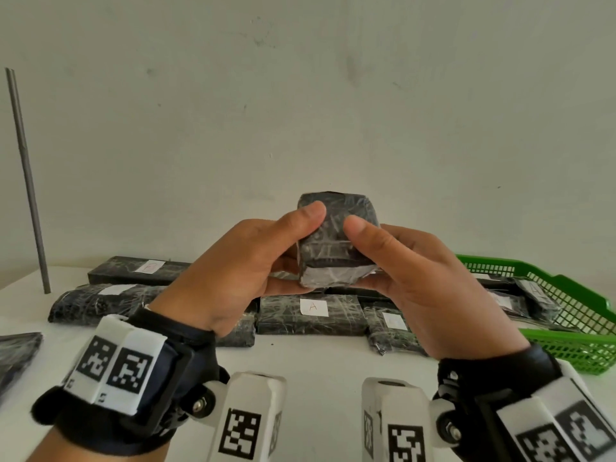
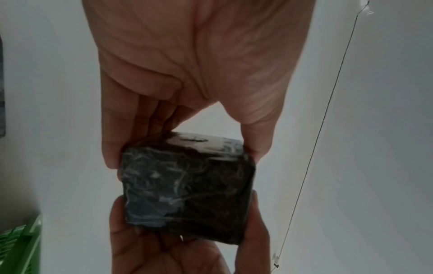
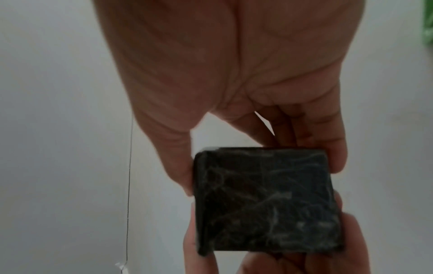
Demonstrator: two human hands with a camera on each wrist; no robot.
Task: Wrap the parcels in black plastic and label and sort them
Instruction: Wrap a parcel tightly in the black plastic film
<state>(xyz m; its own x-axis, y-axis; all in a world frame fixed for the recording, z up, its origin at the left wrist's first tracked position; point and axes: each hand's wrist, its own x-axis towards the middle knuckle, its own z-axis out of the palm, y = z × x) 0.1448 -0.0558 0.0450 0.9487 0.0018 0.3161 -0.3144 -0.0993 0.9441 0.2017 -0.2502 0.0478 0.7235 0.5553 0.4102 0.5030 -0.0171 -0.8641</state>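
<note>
A small block-shaped parcel [image 1: 336, 241] wrapped in crinkled black plastic is held up above the white table [image 1: 316, 361]. Its near lower face looks pale and glossy. My left hand [image 1: 300, 248] grips its left side, thumb on top and fingers underneath. My right hand [image 1: 363, 255] grips the right side the same way. In the left wrist view the parcel [image 2: 187, 187] sits between the left hand [image 2: 185, 148] and the right hand [image 2: 175, 255]. The right wrist view shows the parcel [image 3: 264, 200] pinched by the right hand [image 3: 260, 166], with the left hand [image 3: 257, 263] below.
Several black-wrapped parcels lie on the table behind the hands, one labelled A [image 1: 311, 315], another with a pale label at the back left [image 1: 140, 270]. A green basket [image 1: 573, 315] at the right holds labelled parcels [image 1: 530, 295]. A grey rod [image 1: 28, 181] stands at the left. Black plastic [image 1: 16, 351] lies at the left edge.
</note>
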